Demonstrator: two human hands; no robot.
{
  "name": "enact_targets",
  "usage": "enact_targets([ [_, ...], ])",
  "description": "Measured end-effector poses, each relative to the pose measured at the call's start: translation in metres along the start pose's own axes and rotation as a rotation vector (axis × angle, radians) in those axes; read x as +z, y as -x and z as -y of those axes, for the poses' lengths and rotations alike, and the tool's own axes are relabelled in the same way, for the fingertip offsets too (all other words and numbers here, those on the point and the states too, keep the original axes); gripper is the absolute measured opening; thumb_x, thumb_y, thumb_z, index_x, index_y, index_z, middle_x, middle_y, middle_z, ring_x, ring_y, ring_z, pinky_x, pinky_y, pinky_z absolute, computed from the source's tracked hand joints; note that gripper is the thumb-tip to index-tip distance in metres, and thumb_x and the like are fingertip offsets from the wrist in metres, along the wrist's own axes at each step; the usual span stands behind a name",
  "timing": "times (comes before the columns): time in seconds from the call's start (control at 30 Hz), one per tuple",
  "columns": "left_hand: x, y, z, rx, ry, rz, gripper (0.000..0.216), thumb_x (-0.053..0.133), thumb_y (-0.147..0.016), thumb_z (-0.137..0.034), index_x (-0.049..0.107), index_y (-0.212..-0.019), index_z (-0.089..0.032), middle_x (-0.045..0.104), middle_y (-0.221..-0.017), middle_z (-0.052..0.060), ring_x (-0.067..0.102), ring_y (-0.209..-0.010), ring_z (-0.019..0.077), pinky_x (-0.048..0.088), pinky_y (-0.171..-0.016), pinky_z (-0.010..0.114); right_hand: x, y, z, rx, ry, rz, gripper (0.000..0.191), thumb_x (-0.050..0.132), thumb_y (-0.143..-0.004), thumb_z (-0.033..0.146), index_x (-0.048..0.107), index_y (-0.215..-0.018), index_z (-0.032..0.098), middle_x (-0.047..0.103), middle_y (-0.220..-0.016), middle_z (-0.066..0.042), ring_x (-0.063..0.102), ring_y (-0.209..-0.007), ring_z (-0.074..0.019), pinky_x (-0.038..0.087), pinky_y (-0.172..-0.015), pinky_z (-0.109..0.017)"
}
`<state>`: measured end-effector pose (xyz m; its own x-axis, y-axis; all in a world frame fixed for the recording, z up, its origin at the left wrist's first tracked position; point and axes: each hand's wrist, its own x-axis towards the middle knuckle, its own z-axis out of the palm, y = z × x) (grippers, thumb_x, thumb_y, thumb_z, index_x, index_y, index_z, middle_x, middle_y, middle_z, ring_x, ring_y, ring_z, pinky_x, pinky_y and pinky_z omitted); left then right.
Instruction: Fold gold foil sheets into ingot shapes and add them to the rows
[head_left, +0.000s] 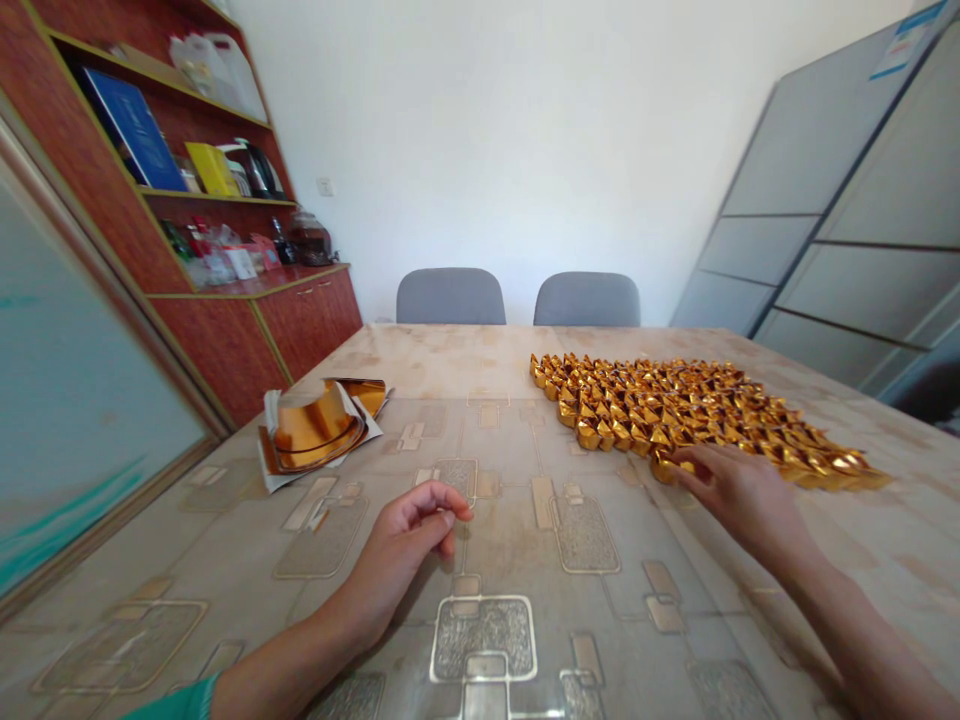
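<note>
My right hand [739, 490] reaches to the near edge of a wide field of folded gold paper ingots [690, 405] laid in rows on the table. Its fingertips close on one gold ingot [666, 467] at the front of the rows. My left hand [405, 545] rests on the table nearer me, fingers loosely curled, holding nothing. To its far left lies a stack of curled gold foil sheets [319, 425] on white paper.
The patterned table [487, 560] fills the view. Two grey chairs [450, 296] stand at its far side. A red wooden cabinet [247, 310] with shelves of bottles and books is at the left. Grey panels [847, 250] lean at the right.
</note>
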<state>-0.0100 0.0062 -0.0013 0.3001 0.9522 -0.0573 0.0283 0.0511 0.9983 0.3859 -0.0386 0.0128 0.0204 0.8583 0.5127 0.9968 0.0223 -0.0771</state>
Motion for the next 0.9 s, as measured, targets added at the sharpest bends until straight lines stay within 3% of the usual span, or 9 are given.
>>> enact_targets([
  [0.13,0.0,0.0,-0.002,0.015,-0.003,-0.027,0.012,0.061,-0.078,-0.028,0.066,-0.082,-0.018,0.062,-0.069,0.001,0.05,-0.056,0.012,0.038,-0.056,0.023,-0.016,0.001,-0.01,0.287,-0.048,-0.135,0.039,0.045,-0.089,0.048,0.07,-0.089,0.019,0.074,-0.078,-0.011,0.067,-0.066,-0.0269,0.043,-0.056,-0.033],
  [0.27,-0.01,-0.007,-0.016,0.092,-0.059,-0.114,0.013,0.063,-0.075,-0.03,0.068,-0.08,-0.019,0.064,-0.072,0.001,0.054,-0.059,0.0136,0.042,-0.058,0.024,-0.02,0.006,-0.006,0.436,-0.063,-0.106,0.035,0.048,-0.084,0.049,0.069,-0.085,0.021,0.072,-0.068,-0.009,0.066,-0.059,-0.0271,0.043,-0.052,-0.033],
  [0.37,-0.036,-0.02,-0.029,0.207,-0.251,-0.229,0.014,0.061,-0.076,-0.032,0.069,-0.082,-0.022,0.065,-0.069,0.001,0.06,-0.067,0.0181,0.046,-0.065,0.027,-0.011,0.007,0.029,0.264,-0.213,0.009,0.029,0.048,-0.085,0.043,0.069,-0.084,0.022,0.071,-0.067,-0.005,0.065,-0.058,-0.0234,0.044,-0.053,-0.031],
  [0.5,-0.083,-0.046,-0.026,0.499,-0.741,-0.315,0.02,0.054,-0.079,-0.03,0.07,-0.088,-0.022,0.071,-0.109,0.007,0.062,-0.106,0.0274,0.043,-0.097,0.04,0.002,0.001,0.105,-0.069,-0.387,0.313,0.021,0.05,-0.085,0.024,0.07,-0.082,0.022,0.072,-0.077,-0.005,0.065,-0.068,-0.0208,0.045,-0.062,-0.03],
  [0.67,-0.113,-0.072,0.002,0.496,-1.137,-0.325,0.038,0.042,-0.083,-0.023,0.065,-0.113,-0.017,0.061,-0.132,0.012,0.054,-0.124,0.0284,0.039,-0.107,0.045,0.014,-0.015,0.182,-0.231,-0.449,0.484,0.017,0.055,-0.083,0.014,0.07,-0.079,0.022,0.07,-0.074,-0.004,0.061,-0.066,-0.0179,0.039,-0.059,-0.027],
  [0.8,-0.111,-0.078,0.005,0.546,-1.251,-0.351,0.042,0.039,-0.084,-0.018,0.063,-0.118,-0.013,0.058,-0.133,0.016,0.052,-0.123,0.0298,0.039,-0.106,0.046,0.033,-0.021,0.197,-0.243,-0.548,0.496,0.016,0.055,-0.081,0.009,0.066,-0.076,0.019,0.067,-0.073,-0.002,0.058,-0.067,-0.0162,0.038,-0.061,-0.025],
  [0.9,-0.11,-0.076,-0.005,0.585,-1.274,-0.436,0.035,0.043,-0.085,-0.019,0.065,-0.112,-0.015,0.063,-0.12,0.014,0.054,-0.113,0.0296,0.042,-0.1,0.042,0.045,-0.019,0.192,-0.245,-0.646,0.487,0.016,0.054,-0.083,0.008,0.064,-0.079,0.019,0.066,-0.074,-0.001,0.058,-0.07,-0.0157,0.04,-0.064,-0.025],
])
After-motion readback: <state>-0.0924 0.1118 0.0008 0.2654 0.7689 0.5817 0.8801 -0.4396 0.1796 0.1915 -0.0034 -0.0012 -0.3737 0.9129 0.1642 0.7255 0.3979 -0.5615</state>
